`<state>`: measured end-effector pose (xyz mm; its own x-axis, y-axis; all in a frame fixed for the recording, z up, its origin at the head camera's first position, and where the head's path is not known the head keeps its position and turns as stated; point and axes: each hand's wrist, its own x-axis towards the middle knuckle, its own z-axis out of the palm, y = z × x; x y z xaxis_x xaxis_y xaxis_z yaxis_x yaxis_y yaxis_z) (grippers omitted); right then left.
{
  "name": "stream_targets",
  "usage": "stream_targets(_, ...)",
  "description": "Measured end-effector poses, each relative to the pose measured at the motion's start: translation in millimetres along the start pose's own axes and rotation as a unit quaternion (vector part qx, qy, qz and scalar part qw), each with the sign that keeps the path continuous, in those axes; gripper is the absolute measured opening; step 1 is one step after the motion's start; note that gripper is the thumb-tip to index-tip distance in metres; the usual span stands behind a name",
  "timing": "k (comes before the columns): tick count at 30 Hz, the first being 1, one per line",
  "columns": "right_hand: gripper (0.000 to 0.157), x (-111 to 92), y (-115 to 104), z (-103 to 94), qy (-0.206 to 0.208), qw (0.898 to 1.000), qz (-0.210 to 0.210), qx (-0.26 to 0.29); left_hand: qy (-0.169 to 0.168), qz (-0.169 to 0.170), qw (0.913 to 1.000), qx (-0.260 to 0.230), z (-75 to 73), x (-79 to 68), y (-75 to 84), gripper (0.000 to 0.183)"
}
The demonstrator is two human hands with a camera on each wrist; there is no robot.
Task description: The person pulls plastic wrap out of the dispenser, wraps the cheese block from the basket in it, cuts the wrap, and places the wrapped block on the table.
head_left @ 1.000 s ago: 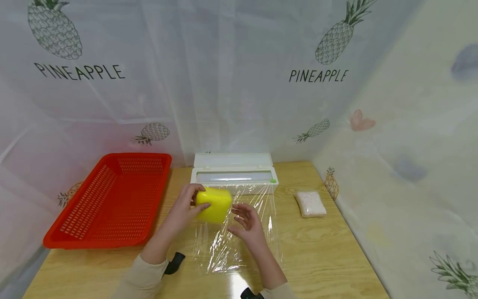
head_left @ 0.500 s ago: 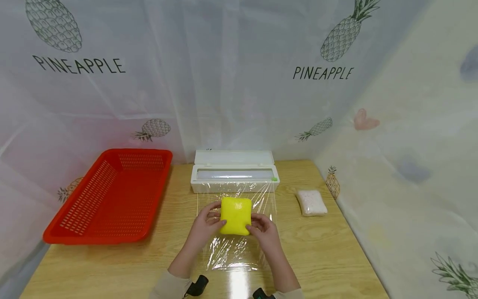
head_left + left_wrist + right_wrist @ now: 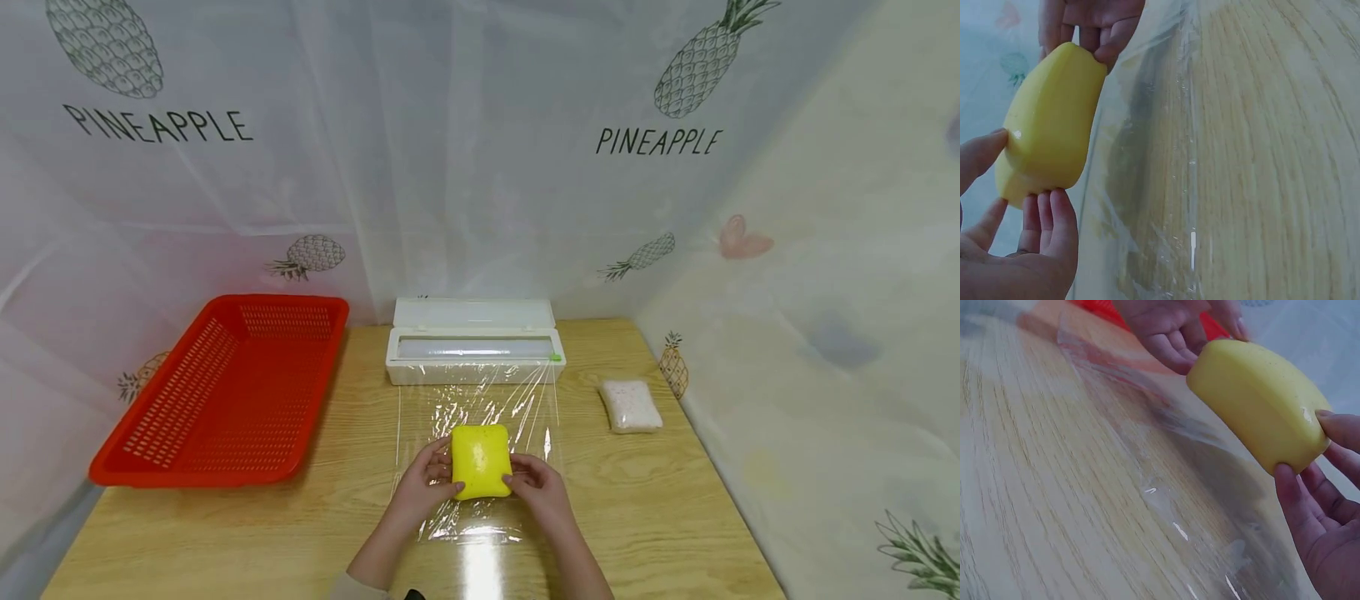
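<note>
A soft-looking yellow square block (image 3: 481, 462) with rounded corners is held above the table by both hands. My left hand (image 3: 418, 492) pinches its left side, thumb on the near corner and fingers along the edge. On the opposite side my right hand (image 3: 544, 494) grips it in the same way. Both wrist views show a gap between the block and the table. Beneath it spreads a sheet of clear plastic wrap (image 3: 528, 417), drawn out from a white wrap dispenser (image 3: 480, 372) whose lid stands up. The block hides part of the sheet.
A red plastic basket (image 3: 303, 454) stands at the left of the wooden table (image 3: 660, 533). To the right lies a small pale square packet (image 3: 632, 407) that looks wrapped in clear film. Pineapple-printed curtains (image 3: 480, 167) close off the back and sides.
The yellow block came from the left hand alone into both hands, turned flat face up. Both hands then carried it nearer to the person, over the wrap.
</note>
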<state>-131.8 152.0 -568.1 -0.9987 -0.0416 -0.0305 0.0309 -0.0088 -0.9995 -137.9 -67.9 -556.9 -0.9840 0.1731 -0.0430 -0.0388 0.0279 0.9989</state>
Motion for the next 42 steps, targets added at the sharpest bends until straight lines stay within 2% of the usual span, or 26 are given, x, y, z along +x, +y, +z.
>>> stream_targets(7, 0.041, -2.4, 2.5, -1.3, 0.013, 0.999, 0.016, -0.029, 0.009, -0.001, 0.9998, 0.019, 1.8, 1.2, -7.7, 0.074)
stream_targets(16, 0.042, -0.9, 9.8, 5.8, 0.017, 0.999, 0.038, 0.027, 0.027, -0.009, 0.9995, 0.015, 2.9, 4.4, -9.1, 0.073)
stream_targets(23, 0.039, 5.0, 12.3, 10.9, 0.038, 0.999, 0.025, 0.003, 0.043, -0.019, 0.9983, 0.036, 3.4, 10.0, -11.4, 0.070)
stream_targets(27, 0.037, 5.6, 9.0, 12.6, 0.047, 0.999, 0.024, -0.006, 0.051, -0.037, 0.9969, 0.046, 4.8, 12.5, -12.7, 0.067)
stream_targets(36, 0.035, 2.7, 4.1, 10.6, 0.061, 0.997, 0.025, -0.039, 0.049, -0.045, 0.9976, 0.019, 6.5, 13.8, -20.8, 0.068)
stream_targets(42, 0.032, 4.6, 9.8, 9.0, 0.049, 0.997, 0.018, -0.062, 0.061, -0.040, 0.9972, 0.018, 4.4, 9.5, -24.7, 0.062)
